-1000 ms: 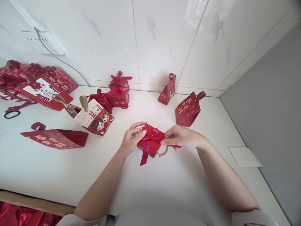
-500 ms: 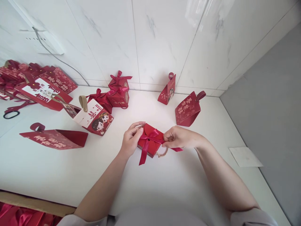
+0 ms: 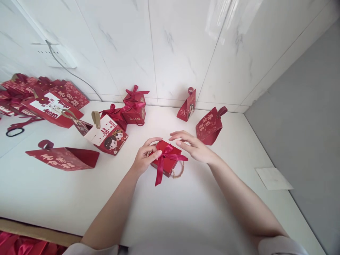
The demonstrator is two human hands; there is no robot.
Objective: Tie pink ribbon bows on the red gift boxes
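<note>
A small red gift box [image 3: 172, 163] lies on the white table [image 3: 170, 212] in front of me. Across its top runs a crimson satin ribbon [image 3: 160, 170] tied in a bow, and a twisted gold cord handle [image 3: 182, 171] loops out at its lower right. My left hand [image 3: 145, 156] grips the box's left side, thumb on top near the bow. Just off the upper right corner, my right hand [image 3: 193, 146] hovers with fingers apart and nothing in them.
Red boxes with bows [image 3: 134, 112] stand by the tiled wall. Handled gift boxes [image 3: 209, 125] stand right and left, including a cartoon-printed one [image 3: 111, 136]. Black-handled scissors [image 3: 15, 132] lie far left. A white card [image 3: 274, 178] is at right; a carton [image 3: 39, 232] holds red ribboned items lower left.
My right hand has let go of the ribbon's right end and moved up and left, its fingers opening. The ribbon tail now drapes over the box. My left thumb has shifted toward the bow.
</note>
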